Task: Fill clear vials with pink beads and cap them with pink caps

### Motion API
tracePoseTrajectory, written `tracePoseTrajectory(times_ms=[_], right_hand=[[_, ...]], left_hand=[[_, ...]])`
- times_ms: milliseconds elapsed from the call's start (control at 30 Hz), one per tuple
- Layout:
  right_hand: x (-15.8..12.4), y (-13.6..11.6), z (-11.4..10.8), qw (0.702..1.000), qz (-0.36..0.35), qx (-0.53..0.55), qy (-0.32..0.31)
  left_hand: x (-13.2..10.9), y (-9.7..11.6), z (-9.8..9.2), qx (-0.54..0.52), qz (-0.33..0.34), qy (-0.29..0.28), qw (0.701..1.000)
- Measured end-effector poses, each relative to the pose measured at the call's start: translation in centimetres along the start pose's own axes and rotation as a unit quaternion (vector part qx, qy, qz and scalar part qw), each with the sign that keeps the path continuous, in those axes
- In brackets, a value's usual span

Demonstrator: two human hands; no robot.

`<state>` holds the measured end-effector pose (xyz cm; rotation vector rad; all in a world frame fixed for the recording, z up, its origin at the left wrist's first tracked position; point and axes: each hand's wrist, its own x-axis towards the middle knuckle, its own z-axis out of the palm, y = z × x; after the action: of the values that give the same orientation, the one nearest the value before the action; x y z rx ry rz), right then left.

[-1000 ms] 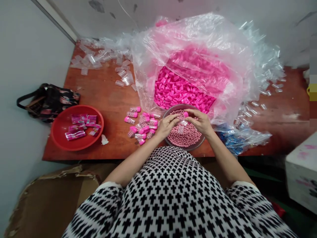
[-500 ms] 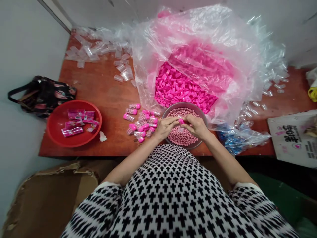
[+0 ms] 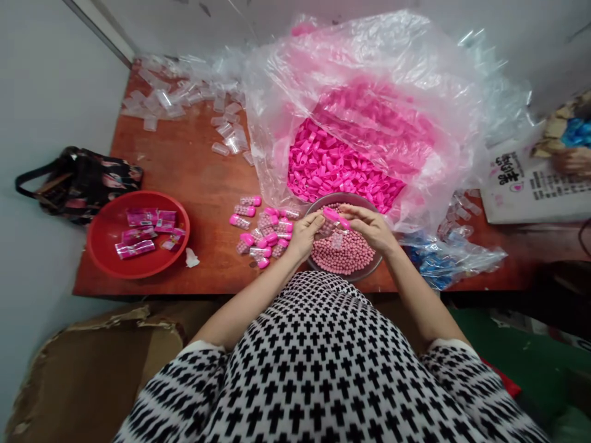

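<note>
Both my hands meet over a metal bowl point(image 3: 375, 266) full of small pink balls point(image 3: 344, 255). My left hand point(image 3: 305, 234) pinches a small clear tube with a pink cap point(image 3: 331, 215), held just above the bowl. My right hand point(image 3: 369, 226) is closed on the same tube's other end, a pink piece showing at its fingertips. Left of the bowl lies a heap of filled, pink-capped tubes point(image 3: 264, 231) on the wooden table point(image 3: 194, 178). Behind the bowl a large clear plastic bag point(image 3: 369, 80) holds many pink caps point(image 3: 332, 166).
A red dish point(image 3: 106, 246) with pink packets sits at the table's left. A dark handbag point(image 3: 76, 181) lies beyond that edge. Empty clear tubes point(image 3: 184, 104) litter the far left and right. Another person's hand point(image 3: 570, 161) holds a printed white box point(image 3: 530, 184) at right. Cardboard point(image 3: 92, 363) lies below.
The capped tube has risen slightly toward the bowl's far rim between my fingers. At right, the printed white box has been lifted up and back by another person's hand.
</note>
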<state>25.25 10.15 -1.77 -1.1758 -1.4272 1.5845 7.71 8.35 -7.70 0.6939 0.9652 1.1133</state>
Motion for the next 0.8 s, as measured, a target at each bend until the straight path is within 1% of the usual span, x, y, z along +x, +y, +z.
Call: tracePoseTrajectory(times_ms=[33, 100, 200, 267, 333, 433, 500, 567, 633, 800], right_hand=[[-0.3, 0.2, -0.1, 0.998, 0.022, 0.06, -0.004], [-0.8, 0.9, -0.1, 0.99, 0.048, 0.133, -0.009], [-0.9, 1.7, 0.2, 0.983, 0.057, 0.174, 0.027], [-0.7, 1.7, 0.5, 0.979, 0.065, 0.188, 0.039], [-0.3, 1.2, 0.8, 0.975, 0.097, 0.2, 0.001], [0.0, 0.6, 1.0, 0.954, 0.177, 0.23, -0.074], [0.0, 0.6, 1.3, 0.94, 0.211, 0.256, -0.084], [0.1, 1.0, 1.8, 0.932, 0.218, 0.281, -0.073], [0.3, 1.5, 2.5, 0.927, 0.211, 0.307, -0.051], [0.7, 2.6, 4.7, 0.91, 0.204, 0.357, 0.044]], left_hand=[[0.0, 0.1, -0.1, -0.018, -0.002, 0.004, 1.0], [0.0, 0.3, -0.3, -0.013, 0.017, 0.015, 1.0], [-0.1, 0.7, -0.6, 0.079, 0.078, 0.019, 0.994], [-0.3, 0.8, -0.8, 0.16, 0.126, -0.002, 0.979], [-0.5, 0.7, -0.8, 0.215, 0.167, -0.024, 0.962], [-0.6, 0.4, -0.7, 0.24, 0.195, -0.03, 0.951], [-0.7, 0.2, -0.6, 0.242, 0.196, -0.026, 0.95], [-0.8, 0.1, -0.5, 0.245, 0.194, -0.022, 0.95], [-0.9, 0.1, -0.4, 0.245, 0.194, -0.02, 0.95], [-1.2, 0.5, -0.2, 0.254, 0.198, -0.009, 0.946]])
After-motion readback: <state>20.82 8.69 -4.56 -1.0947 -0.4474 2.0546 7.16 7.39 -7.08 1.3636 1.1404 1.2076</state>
